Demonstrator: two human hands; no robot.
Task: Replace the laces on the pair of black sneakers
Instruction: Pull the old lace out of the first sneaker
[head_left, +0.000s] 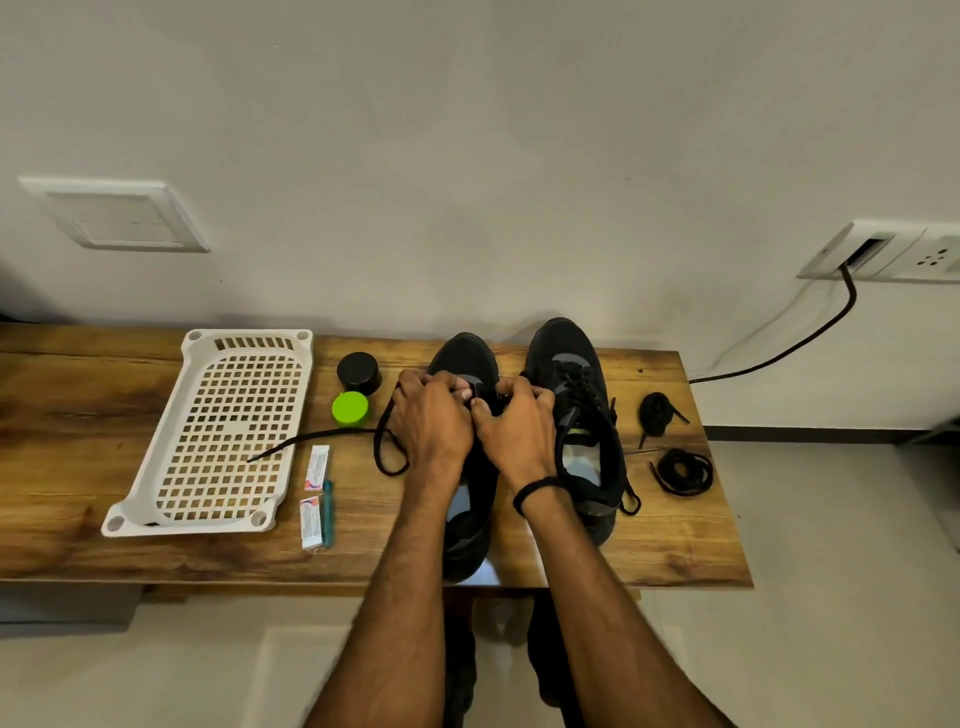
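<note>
Two black sneakers stand side by side on the wooden table (78, 395), toes toward the wall. The left sneaker (467, 519) lies under both my hands. My left hand (431, 415) and my right hand (514, 426) have curled fingers at its eyelets, pinching a black lace (384, 452) that loops off to the left, its tip lying over the white basket. The exact grip is hidden by my fingers. The right sneaker (576, 384) is laced. Two coiled black laces (657, 413) (683, 470) lie to its right.
A white perforated basket (156, 499) lies on the left of the table. A black jar (358, 371) and a green lid (350, 408) sit beside it, with two small packets (316, 467) (310, 522) nearer me. A cable (810, 338) runs from a wall socket.
</note>
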